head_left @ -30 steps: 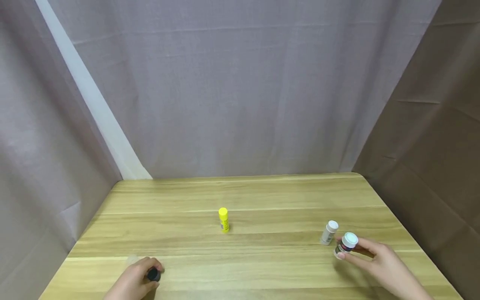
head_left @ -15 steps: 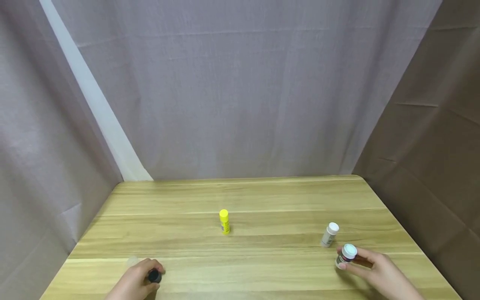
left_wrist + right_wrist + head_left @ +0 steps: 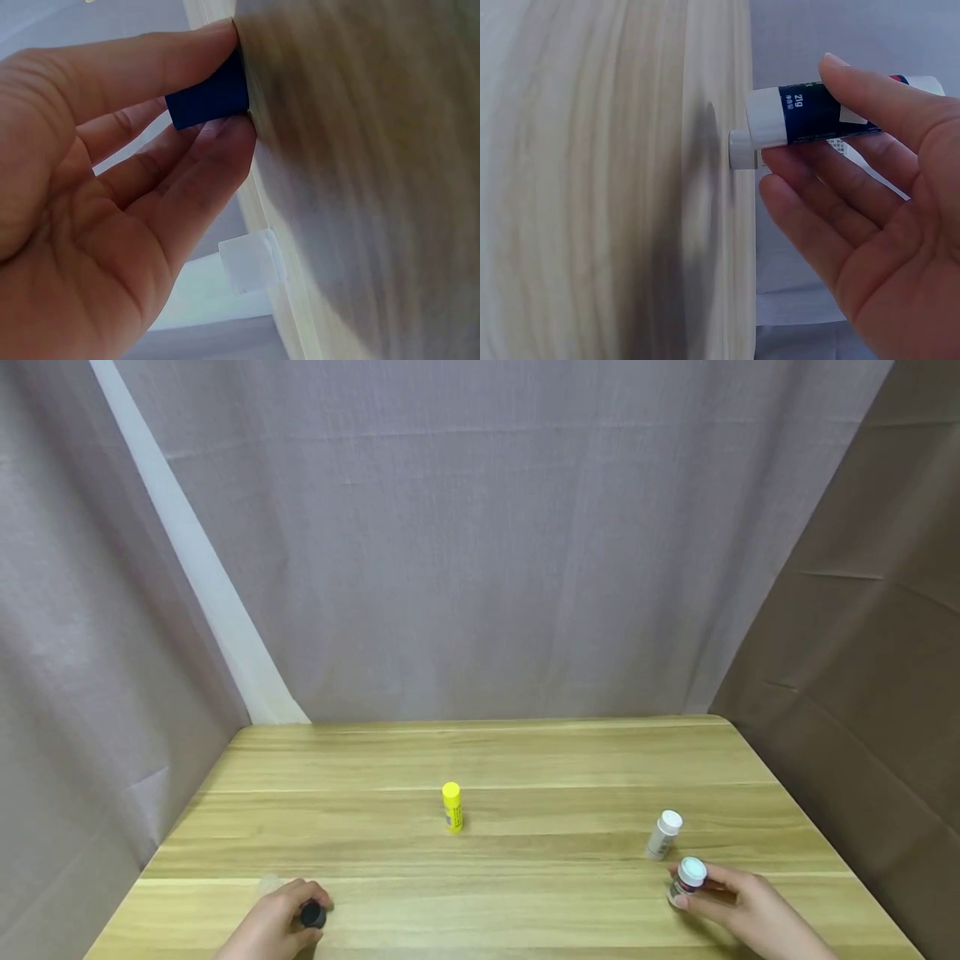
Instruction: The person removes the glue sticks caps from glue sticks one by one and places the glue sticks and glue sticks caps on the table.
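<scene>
In the head view my left hand [image 3: 273, 920] is at the front left of the table, pinching a dark cylindrical cap [image 3: 312, 914] between thumb and fingers. The left wrist view shows that cap [image 3: 210, 94] as dark blue, its end right at the tabletop. At the front right my right hand [image 3: 738, 906] holds a glue stick [image 3: 686, 878] with a white cap and dark label, cap end up. In the right wrist view the glue stick [image 3: 810, 112] is marked 21g; thumb and fingers grip its middle, and its white base overlaps the table's far edge.
A white glue stick [image 3: 663, 835] stands just beyond my right hand. Farther back, in the middle, stands a yellow glue stick [image 3: 452, 807]. A translucent cap [image 3: 251, 262] sits beyond my left hand. Grey curtains [image 3: 480, 568] hang behind the wooden table [image 3: 525, 760].
My right hand has come nearer the front and lower with the glue stick, away from the white one. My left hand keeps its place on the cap. The head view has tilted slightly.
</scene>
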`<act>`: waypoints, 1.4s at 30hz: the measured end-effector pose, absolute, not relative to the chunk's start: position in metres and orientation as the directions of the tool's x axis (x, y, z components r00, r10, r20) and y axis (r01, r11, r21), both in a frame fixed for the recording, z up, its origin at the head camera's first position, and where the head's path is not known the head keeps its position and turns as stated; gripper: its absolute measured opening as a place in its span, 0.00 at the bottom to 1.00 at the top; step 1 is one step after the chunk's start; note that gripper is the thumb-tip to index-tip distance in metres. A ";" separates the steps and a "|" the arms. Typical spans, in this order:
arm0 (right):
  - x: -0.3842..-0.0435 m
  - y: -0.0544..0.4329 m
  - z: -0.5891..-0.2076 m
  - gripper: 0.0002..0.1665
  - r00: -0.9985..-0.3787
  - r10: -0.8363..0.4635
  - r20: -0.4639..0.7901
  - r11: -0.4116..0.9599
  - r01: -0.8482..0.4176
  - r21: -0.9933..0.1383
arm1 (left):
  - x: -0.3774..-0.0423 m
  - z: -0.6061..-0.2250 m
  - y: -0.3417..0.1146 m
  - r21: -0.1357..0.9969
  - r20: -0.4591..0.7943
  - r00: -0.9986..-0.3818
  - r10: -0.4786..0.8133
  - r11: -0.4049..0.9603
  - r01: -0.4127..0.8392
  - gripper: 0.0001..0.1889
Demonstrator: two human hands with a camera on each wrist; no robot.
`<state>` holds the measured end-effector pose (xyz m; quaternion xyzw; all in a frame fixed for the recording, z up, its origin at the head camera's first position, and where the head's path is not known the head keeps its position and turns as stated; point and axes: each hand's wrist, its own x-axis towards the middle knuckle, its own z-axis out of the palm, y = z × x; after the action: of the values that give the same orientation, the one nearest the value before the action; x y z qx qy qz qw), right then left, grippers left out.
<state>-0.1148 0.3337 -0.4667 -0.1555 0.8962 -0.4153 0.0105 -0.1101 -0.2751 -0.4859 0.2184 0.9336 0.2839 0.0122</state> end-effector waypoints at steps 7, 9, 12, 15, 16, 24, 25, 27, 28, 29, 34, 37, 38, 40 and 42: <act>-0.121 0.340 -0.476 0.22 -0.933 -0.332 0.137 0.613 -0.324 -0.721 | -0.113 -0.486 -0.276 0.548 0.067 -0.906 0.418 0.744 0.383 0.17; -0.121 0.341 -0.478 0.22 -0.927 -0.340 0.160 0.611 -0.347 -0.712 | -0.113 -0.485 -0.276 0.554 0.069 -0.901 0.428 0.735 0.391 0.17; -0.121 0.341 -0.480 0.21 -0.917 -0.350 0.190 0.606 -0.377 -0.701 | -0.114 -0.485 -0.277 0.570 0.069 -0.893 0.445 0.717 0.401 0.17; -0.121 0.341 -0.482 0.21 -0.914 -0.353 0.198 0.610 -0.385 -0.693 | -0.114 -0.485 -0.277 0.586 0.063 -0.890 0.452 0.705 0.400 0.17; -0.121 0.341 -0.483 0.21 -0.916 -0.351 0.194 0.612 -0.381 -0.693 | -0.114 -0.485 -0.277 0.588 0.065 -0.888 0.455 0.702 0.402 0.17; -0.121 0.339 -0.482 0.25 -0.933 -0.345 0.101 0.618 -0.307 -0.724 | -0.114 -0.487 -0.277 0.543 0.115 -0.882 0.458 0.714 0.442 0.19; -0.122 0.339 -0.482 0.25 -0.935 -0.344 0.089 0.615 -0.296 -0.730 | -0.114 -0.487 -0.277 0.538 0.112 -0.883 0.455 0.720 0.439 0.18; -0.121 0.339 -0.482 0.25 -0.937 -0.338 0.086 0.615 -0.289 -0.733 | -0.114 -0.486 -0.277 0.526 0.109 -0.884 0.454 0.729 0.439 0.18; -0.121 0.339 -0.483 0.25 -0.939 -0.333 0.088 0.614 -0.287 -0.735 | -0.114 -0.486 -0.276 0.520 0.109 -0.883 0.456 0.731 0.442 0.18; -0.120 0.339 -0.483 0.25 -0.940 -0.329 0.095 0.612 -0.288 -0.737 | -0.114 -0.486 -0.276 0.513 0.113 -0.880 0.461 0.731 0.449 0.18; -0.120 0.338 -0.485 0.22 -0.934 -0.335 0.127 0.584 -0.311 -0.749 | -0.115 -0.485 -0.280 0.531 0.092 -0.867 0.489 0.713 0.459 0.18; -0.120 0.338 -0.485 0.22 -0.934 -0.335 0.126 0.575 -0.308 -0.758 | -0.115 -0.485 -0.282 0.515 0.094 -0.864 0.494 0.719 0.467 0.19; -0.119 0.339 -0.485 0.22 -0.936 -0.331 0.123 0.574 -0.303 -0.760 | -0.116 -0.485 -0.282 0.495 0.109 -0.863 0.494 0.726 0.478 0.20; -0.118 0.340 -0.485 0.22 -0.939 -0.321 0.126 0.576 -0.299 -0.761 | -0.117 -0.485 -0.281 0.459 0.138 -0.856 0.498 0.734 0.500 0.20; -0.117 0.341 -0.484 0.22 -0.942 -0.312 0.125 0.577 -0.293 -0.763 | -0.118 -0.485 -0.280 0.439 0.156 -0.850 0.503 0.736 0.516 0.20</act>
<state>-0.1167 0.3408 -0.4842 -0.1701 0.8879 -0.4273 0.0112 -0.1183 -0.2796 -0.4849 0.2737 0.9314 0.2395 -0.0134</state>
